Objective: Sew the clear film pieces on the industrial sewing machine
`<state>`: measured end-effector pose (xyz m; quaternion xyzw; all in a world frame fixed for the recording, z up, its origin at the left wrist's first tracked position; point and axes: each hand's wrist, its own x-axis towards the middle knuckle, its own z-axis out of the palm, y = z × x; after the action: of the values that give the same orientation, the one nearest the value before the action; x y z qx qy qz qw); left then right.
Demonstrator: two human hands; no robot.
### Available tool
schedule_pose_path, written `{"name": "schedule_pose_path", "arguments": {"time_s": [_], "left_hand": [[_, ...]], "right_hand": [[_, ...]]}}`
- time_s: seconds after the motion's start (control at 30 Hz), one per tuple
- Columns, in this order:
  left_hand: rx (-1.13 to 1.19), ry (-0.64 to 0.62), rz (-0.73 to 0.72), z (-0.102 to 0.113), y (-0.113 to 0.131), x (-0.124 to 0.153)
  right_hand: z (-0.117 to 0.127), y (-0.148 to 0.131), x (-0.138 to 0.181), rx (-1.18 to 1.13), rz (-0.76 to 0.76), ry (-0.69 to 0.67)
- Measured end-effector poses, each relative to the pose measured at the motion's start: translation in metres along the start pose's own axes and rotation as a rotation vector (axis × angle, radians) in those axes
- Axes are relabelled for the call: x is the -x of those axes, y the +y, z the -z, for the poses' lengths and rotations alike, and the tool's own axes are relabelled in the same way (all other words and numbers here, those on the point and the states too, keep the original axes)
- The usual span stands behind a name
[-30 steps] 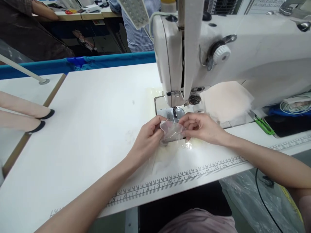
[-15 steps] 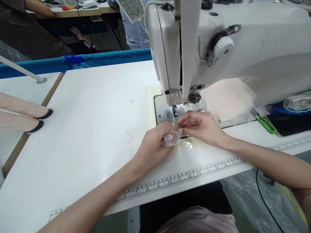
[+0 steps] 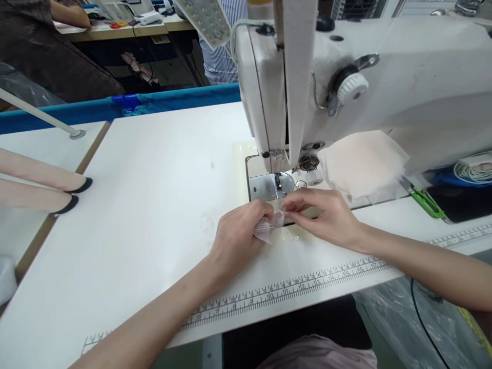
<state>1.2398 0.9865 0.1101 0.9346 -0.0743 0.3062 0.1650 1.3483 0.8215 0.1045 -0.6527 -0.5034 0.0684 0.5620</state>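
A small piece of sheer whitish fabric (image 3: 264,230) is bunched in my left hand (image 3: 238,230), whose fingers are curled closed round it. My right hand (image 3: 323,215) pinches the right end of that same piece between thumb and fingertips. Both hands are just in front of the presser foot (image 3: 278,182) of a white sewing machine (image 3: 265,92), over the near edge of its metal needle plate (image 3: 261,188). Under the machine arm, right of the needle, lies a stack of pale peach fabric pieces (image 3: 365,161).
Green-handled scissors (image 3: 426,202) lie at right beside a dark phone-like slab (image 3: 461,200). A ruler strip (image 3: 284,292) runs along the front edge of the white table (image 3: 165,205). Two peach rolled pieces with black ends (image 3: 42,171) are at left. Two people are beyond the blue cloth edge (image 3: 177,97).
The camera view has shifted slightly, so the scene sits lower. The fabric in my left hand hangs a little differently, and both hands keep their grip close together.
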Motion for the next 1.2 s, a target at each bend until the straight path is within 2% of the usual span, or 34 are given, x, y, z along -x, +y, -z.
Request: {"name": "schedule_pose_path", "arguments": {"time_s": [0.23,1.03,1.2], "left_hand": [[0.014,-0.031,-0.095,0.0021,-0.0032,0.0014],[0.031,0.002,-0.112,0.0027,0.0009,-0.0015],[0.020,0.087,-0.169,0.0018,-0.0018,-0.0018]], "right_hand": [[0.0003,0.0018,0.0019,0.058,0.111,0.007],[0.0011,0.0073,0.0044,0.243,0.263,-0.017],[0.0004,0.0086,0.0043,0.339,0.332,0.013]]}}
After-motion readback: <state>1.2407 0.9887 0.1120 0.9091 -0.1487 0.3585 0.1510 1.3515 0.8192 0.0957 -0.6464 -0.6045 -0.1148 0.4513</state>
